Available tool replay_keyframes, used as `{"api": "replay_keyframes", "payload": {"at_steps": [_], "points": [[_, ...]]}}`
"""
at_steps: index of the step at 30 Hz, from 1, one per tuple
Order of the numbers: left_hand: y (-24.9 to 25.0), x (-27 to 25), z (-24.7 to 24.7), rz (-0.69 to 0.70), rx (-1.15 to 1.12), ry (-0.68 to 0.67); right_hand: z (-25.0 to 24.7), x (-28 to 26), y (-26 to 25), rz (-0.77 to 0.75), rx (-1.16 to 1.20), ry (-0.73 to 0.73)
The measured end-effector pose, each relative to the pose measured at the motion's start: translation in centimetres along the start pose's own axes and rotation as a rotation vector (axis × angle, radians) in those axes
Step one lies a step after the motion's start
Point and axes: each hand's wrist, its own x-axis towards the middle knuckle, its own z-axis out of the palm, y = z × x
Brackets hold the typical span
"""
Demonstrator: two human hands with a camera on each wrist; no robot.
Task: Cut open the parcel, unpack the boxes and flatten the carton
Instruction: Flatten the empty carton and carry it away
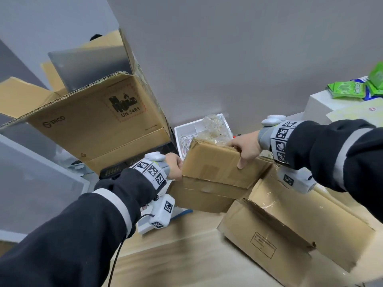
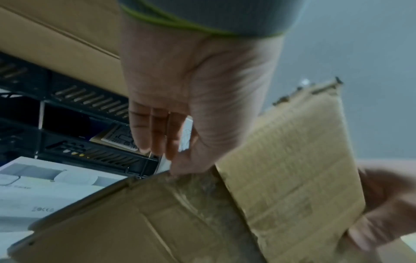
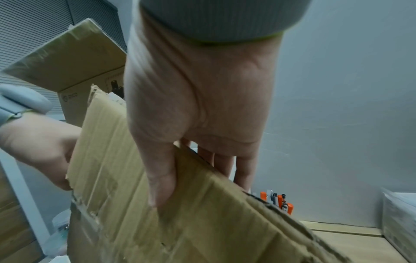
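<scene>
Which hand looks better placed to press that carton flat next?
Probably the right hand: it grips the carton from above, thumb on its top face. The left hand only holds the side edge.

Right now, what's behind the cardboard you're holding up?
Behind the held carton sits a white tray with crinkly clear plastic and white cables. The carton covers the tray's near part, so anything there stays hidden.

We see a brown carton [image 1: 215, 162], collapsed nearly flat, raised at centre frame with its torn flap edge at the upper right. Lower right of the frame, a second taped brown box [image 1: 290, 220] lies tilted on the wooden bench [image 1: 186, 255].
</scene>
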Motion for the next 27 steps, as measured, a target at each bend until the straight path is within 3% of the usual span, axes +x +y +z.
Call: {"api": "replay_keyframes", "payload": {"at_steps": [10,15,21,27], "points": [[-0.6,-0.2,-0.1,0.199,-0.319,-0.190,0.2,0.1,1.2,0.005,0.024,0.024],[-0.6,0.2,0.3,0.269,-0.376,-0.134,0.3,0.3,1.1,0.036,0.027,0.051],[-1.2,0.3,0.6,0.275,-0.524,-0.219,0.8,0.4,1.0,0.039,0.068,0.045],[-1.2,0.2,0.6,0.249,-0.650,-0.127,1.0,0.6,0.5,0.043,0.134,0.060]]}}
